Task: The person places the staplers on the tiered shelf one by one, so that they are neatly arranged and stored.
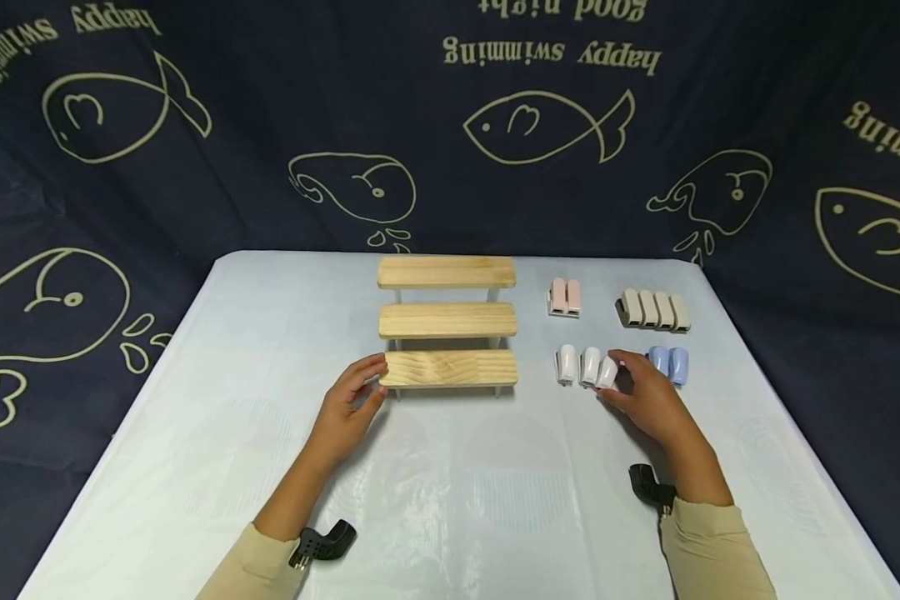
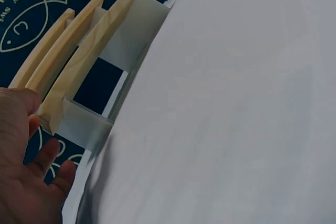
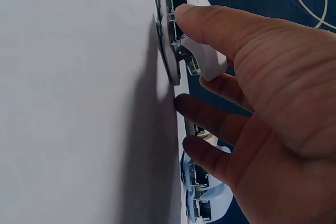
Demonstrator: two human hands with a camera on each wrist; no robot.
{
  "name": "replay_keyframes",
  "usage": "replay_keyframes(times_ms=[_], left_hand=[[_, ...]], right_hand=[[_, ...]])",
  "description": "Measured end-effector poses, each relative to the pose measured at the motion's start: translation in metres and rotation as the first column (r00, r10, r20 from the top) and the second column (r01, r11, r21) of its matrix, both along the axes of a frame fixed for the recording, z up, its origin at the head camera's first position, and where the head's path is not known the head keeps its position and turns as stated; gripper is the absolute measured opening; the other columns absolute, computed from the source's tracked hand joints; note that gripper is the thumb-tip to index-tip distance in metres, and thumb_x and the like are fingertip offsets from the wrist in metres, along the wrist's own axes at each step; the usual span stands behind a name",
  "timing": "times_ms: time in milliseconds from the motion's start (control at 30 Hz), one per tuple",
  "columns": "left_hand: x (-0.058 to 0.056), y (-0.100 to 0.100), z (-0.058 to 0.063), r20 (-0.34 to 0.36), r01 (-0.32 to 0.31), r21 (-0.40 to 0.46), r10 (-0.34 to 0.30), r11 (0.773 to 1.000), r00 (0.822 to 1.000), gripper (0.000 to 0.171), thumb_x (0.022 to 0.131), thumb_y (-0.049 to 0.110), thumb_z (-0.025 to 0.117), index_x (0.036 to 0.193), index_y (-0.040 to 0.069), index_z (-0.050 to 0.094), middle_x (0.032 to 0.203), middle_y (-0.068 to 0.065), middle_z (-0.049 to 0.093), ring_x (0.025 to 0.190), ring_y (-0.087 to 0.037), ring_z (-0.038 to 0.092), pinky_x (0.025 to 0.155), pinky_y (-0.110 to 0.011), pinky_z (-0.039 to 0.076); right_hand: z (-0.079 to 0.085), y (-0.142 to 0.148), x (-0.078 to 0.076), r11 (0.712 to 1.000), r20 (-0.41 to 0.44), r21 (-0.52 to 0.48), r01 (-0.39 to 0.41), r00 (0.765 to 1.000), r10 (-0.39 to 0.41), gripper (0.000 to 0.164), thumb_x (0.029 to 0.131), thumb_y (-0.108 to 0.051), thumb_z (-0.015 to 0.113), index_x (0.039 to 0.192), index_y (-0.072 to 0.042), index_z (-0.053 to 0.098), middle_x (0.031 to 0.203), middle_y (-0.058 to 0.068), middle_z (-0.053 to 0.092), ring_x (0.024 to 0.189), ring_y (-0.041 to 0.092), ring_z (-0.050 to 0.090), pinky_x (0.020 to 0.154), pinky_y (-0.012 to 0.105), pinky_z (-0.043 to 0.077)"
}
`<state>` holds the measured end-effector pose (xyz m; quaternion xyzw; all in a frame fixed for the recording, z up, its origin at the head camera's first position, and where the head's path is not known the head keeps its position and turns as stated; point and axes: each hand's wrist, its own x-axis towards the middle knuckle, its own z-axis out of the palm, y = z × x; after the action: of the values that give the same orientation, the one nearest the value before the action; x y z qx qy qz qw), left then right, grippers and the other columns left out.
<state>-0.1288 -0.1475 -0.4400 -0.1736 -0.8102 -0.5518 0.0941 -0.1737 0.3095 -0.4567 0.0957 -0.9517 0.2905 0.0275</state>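
My right hand (image 1: 648, 396) pinches the rightmost of three white mini staplers (image 1: 607, 372) between thumb and index finger. In the right wrist view this stapler (image 3: 202, 51) is tilted, its metal base towards the table; the other fingers stay off it. Beside it in the row are the other white staplers (image 1: 567, 365). On the left, my left hand (image 1: 345, 412) holds the left end of the lowest board of a three-step wooden display rack (image 1: 450, 368), thumb and index finger at the board's edges. The left wrist view shows its remaining fingers loosely bent beside the rack's pale support (image 2: 86, 124).
Two blue staplers (image 1: 668, 364) stand just right of my right hand. Behind are two pink staplers (image 1: 566, 297) and a row of several beige ones (image 1: 654, 309). A white cloth covers the table (image 1: 270, 333); a dark curtain (image 1: 435, 108) with fish drawings hangs behind.
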Motion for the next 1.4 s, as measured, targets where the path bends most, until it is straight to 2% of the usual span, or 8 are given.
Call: replay_keyframes(times_ms=[133, 200, 400, 500, 700, 1000, 1133, 1400], left_hand=[[-0.001, 0.001, -0.001, 0.018, 0.012, 0.009, -0.012, 1.000, 1.000, 0.032, 0.097, -0.003, 0.060, 0.128, -0.011, 0.058, 0.144, -0.022, 0.048, 0.131, -0.036, 0.047, 0.098, -0.051, 0.046], [-0.001, 0.001, -0.001, 0.023, 0.009, 0.002, -0.009, 1.000, 1.000, 0.031, 0.097, -0.002, 0.061, 0.127, -0.011, 0.059, 0.144, -0.022, 0.048, 0.131, -0.036, 0.047, 0.097, -0.048, 0.047], [-0.001, 0.001, -0.002, 0.029, 0.000, 0.015, -0.001, 1.000, 1.000, 0.029, 0.096, -0.002, 0.062, 0.125, -0.010, 0.061, 0.144, -0.022, 0.048, 0.127, -0.036, 0.050, 0.090, -0.022, 0.047], [-0.001, 0.001, -0.002, 0.027, -0.004, 0.023, 0.003, 1.000, 1.000, 0.029, 0.096, -0.003, 0.062, 0.124, -0.010, 0.061, 0.144, -0.021, 0.048, 0.123, -0.035, 0.054, 0.088, -0.017, 0.047], [-0.002, 0.002, -0.005, -0.004, -0.024, 0.007, 0.024, 1.000, 1.000, 0.028, 0.095, -0.004, 0.063, 0.122, -0.009, 0.063, 0.142, -0.021, 0.051, 0.110, -0.033, 0.062, 0.082, -0.020, 0.050], [-0.002, 0.005, -0.004, -0.014, -0.052, 0.006, 0.052, 0.999, 0.999, 0.026, 0.094, -0.005, 0.064, 0.119, -0.009, 0.064, 0.140, -0.020, 0.053, 0.110, -0.033, 0.061, 0.079, -0.021, 0.051], [-0.001, 0.005, -0.003, -0.012, -0.048, 0.001, 0.048, 0.999, 0.999, 0.026, 0.094, -0.006, 0.064, 0.119, -0.009, 0.064, 0.140, -0.021, 0.053, 0.108, -0.033, 0.061, 0.080, -0.020, 0.051], [-0.001, 0.006, -0.005, -0.033, -0.042, 0.018, 0.043, 0.999, 0.999, 0.026, 0.094, -0.006, 0.063, 0.120, -0.010, 0.064, 0.140, -0.022, 0.053, 0.103, -0.033, 0.060, 0.079, -0.021, 0.052]], right_hand=[[0.001, 0.000, 0.001, 1.000, -0.001, 0.002, 0.002, 1.000, -0.002, 0.064, 0.083, -0.006, 0.079, 0.137, 0.007, 0.046, 0.135, 0.034, 0.047, 0.125, 0.050, 0.044, 0.103, 0.063, 0.033], [0.000, 0.000, 0.001, 1.000, -0.004, 0.002, 0.002, 1.000, -0.002, 0.065, 0.083, -0.005, 0.079, 0.137, 0.008, 0.046, 0.134, 0.034, 0.047, 0.124, 0.049, 0.046, 0.103, 0.063, 0.034], [-0.002, 0.000, 0.000, 1.000, -0.016, 0.014, 0.001, 1.000, -0.001, 0.064, 0.082, -0.004, 0.079, 0.136, 0.009, 0.046, 0.132, 0.033, 0.049, 0.121, 0.049, 0.048, 0.101, 0.062, 0.036], [-0.003, 0.000, 0.000, 1.000, -0.036, 0.017, -0.003, 0.999, 0.003, 0.063, 0.082, -0.004, 0.079, 0.135, 0.009, 0.047, 0.130, 0.033, 0.050, 0.119, 0.048, 0.049, 0.100, 0.062, 0.037], [-0.004, 0.001, 0.003, 1.000, -0.061, 0.005, 0.002, 0.998, -0.002, 0.063, 0.081, -0.002, 0.079, 0.135, 0.010, 0.048, 0.132, 0.033, 0.050, 0.123, 0.049, 0.046, 0.102, 0.063, 0.035], [-0.001, -0.002, 0.004, 0.999, -0.120, -0.027, 0.034, 0.992, -0.037, 0.063, 0.080, -0.001, 0.078, 0.136, 0.005, 0.050, 0.133, 0.029, 0.051, 0.125, 0.048, 0.046, 0.102, 0.064, 0.035], [0.000, -0.004, 0.006, 0.998, -0.178, -0.055, 0.038, 0.983, -0.047, 0.063, 0.079, 0.000, 0.079, 0.136, 0.006, 0.051, 0.132, 0.028, 0.052, 0.121, 0.046, 0.050, 0.098, 0.063, 0.039], [0.006, -0.008, 0.004, 0.985, -0.275, -0.172, -0.006, 0.960, -0.042, 0.063, 0.079, 0.006, 0.079, 0.136, 0.005, 0.052, 0.133, 0.025, 0.051, 0.114, 0.041, 0.054, 0.086, 0.059, 0.049]])
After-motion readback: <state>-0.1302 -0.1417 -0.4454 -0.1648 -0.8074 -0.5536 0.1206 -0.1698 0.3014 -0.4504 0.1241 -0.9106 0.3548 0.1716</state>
